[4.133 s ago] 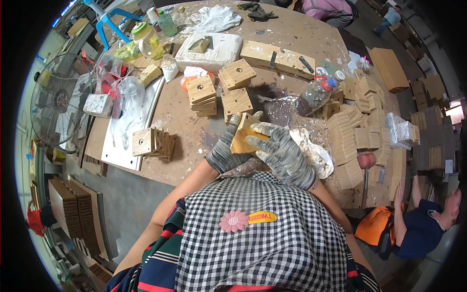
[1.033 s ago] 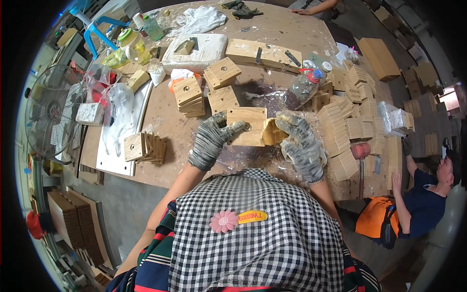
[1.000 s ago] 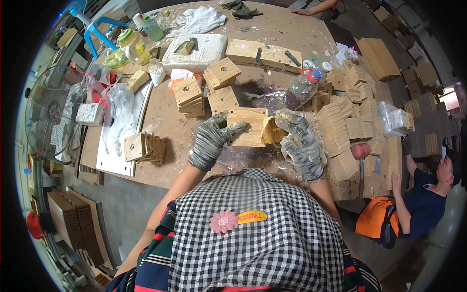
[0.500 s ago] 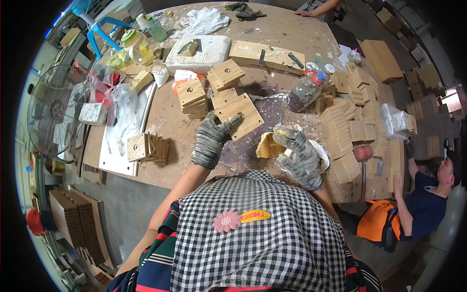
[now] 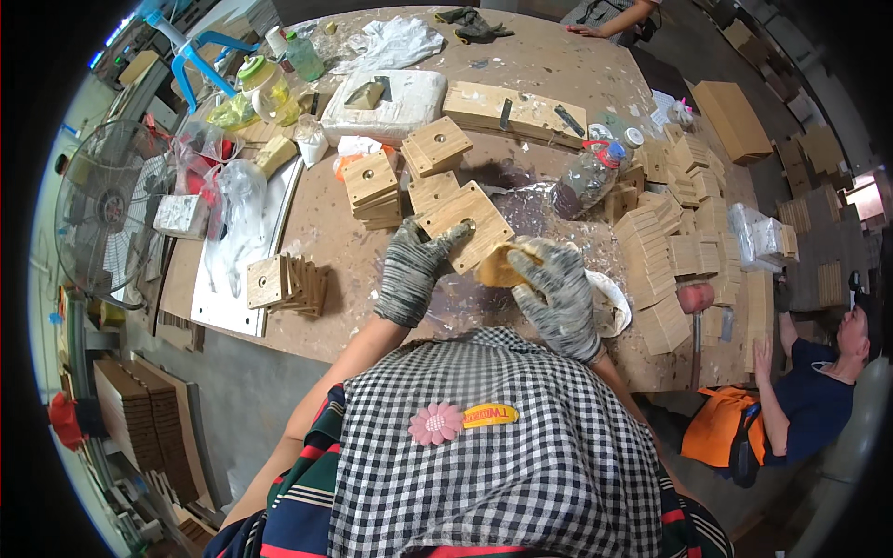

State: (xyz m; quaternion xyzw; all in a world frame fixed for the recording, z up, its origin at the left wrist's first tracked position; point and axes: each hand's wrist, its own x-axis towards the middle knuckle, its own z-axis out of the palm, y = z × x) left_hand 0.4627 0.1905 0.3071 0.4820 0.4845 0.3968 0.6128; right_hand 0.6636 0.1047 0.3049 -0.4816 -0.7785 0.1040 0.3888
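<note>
My left hand, in a grey knit glove, grips a square wooden plate with a hole in its middle and small holes at its corners. A yellowish-brown cloth is held in my gloved right hand, and it meets or overlaps the plate's near right corner. Behind the plate stand stacks of similar wooden plates, with another stack to their left. A leaning row of plates rests farther left. Beside my right hand lies a white, round-edged item, partly hidden by the glove.
Many wooden blocks crowd the table's right side, near a plastic bottle and a red-headed mallet. A white wrapped slab and long boards lie beyond. A fan stands left; a co-worker is at right.
My right hand has brought the cloth leftward to the plate's near right corner. The plate in my left hand has shifted slightly right.
</note>
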